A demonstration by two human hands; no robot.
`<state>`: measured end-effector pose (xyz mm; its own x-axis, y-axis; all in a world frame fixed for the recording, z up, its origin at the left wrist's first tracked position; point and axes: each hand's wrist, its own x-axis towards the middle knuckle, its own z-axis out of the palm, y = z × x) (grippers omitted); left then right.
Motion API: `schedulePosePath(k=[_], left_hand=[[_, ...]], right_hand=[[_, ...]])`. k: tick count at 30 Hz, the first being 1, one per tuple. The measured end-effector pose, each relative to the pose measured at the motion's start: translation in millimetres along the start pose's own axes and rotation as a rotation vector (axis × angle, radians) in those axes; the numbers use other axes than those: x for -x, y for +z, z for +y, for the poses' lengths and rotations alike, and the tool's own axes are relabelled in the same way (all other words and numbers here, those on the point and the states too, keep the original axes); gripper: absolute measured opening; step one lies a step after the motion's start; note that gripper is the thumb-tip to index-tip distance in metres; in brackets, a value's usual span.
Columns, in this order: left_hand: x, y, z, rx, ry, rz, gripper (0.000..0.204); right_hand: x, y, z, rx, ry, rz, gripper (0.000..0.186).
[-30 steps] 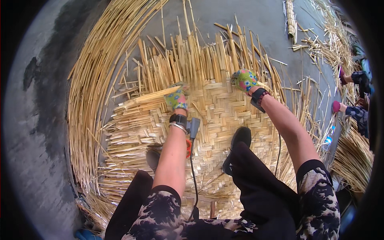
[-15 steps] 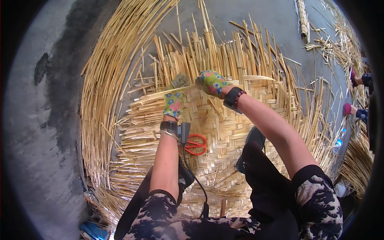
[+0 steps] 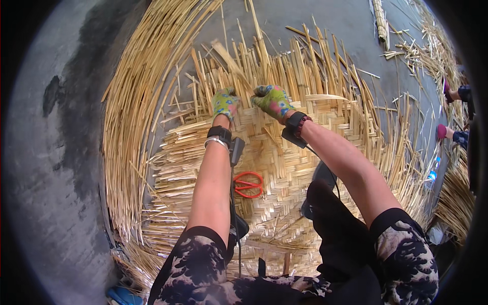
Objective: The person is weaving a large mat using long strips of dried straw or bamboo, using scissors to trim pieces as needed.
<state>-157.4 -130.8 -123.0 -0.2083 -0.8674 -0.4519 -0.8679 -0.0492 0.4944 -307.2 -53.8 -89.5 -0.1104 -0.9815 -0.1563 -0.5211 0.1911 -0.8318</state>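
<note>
A woven reed mat (image 3: 287, 140) lies on grey floor (image 3: 330, 18); toward its fringed far edge the left hand (image 3: 225, 104) is curled, its hold unclear; the right hand (image 3: 273, 101) grips a blurred reed strip's (image 3: 231, 62) near end. Red-handled scissors (image 3: 248, 174) lie mid-mat.

Motion blurs the pale reed strip (image 3: 230, 61) beyond the gloved left hand (image 3: 225, 104) and gloved right hand (image 3: 274, 103); their fingertips are largely hidden, so whether either grips it cannot be told; the blades of the orange-handled scissors (image 3: 248, 196) are out of sight toward the left forearm (image 3: 209, 188); legs and clothing cover part of the woven reed mat (image 3: 284, 223); the upper edge cuts off the long loose reeds (image 3: 134, 96); the lower edge crops a blue object (image 3: 125, 297), its kind unclear; the dark rim swallows most of a co-worker (image 3: 460, 138).
</note>
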Motion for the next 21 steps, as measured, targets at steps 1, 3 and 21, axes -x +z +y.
schedulePosePath(k=[1, 3, 21], left_hand=[[9, 2, 10, 0.019, 0.004, 0.028, 0.035], [27, 2, 21, 0.05, 0.005, 0.097, 0.037], [29, 6, 12, 0.002, 0.051, 0.209, 0.047]], right_hand=[[2, -3, 7, -0.103, 0.055, 0.054, 0.021], [5, -4, 14, -0.206, 0.108, 0.111, 0.022], [9, -9, -3, -0.486, 0.274, 0.048, 0.041]])
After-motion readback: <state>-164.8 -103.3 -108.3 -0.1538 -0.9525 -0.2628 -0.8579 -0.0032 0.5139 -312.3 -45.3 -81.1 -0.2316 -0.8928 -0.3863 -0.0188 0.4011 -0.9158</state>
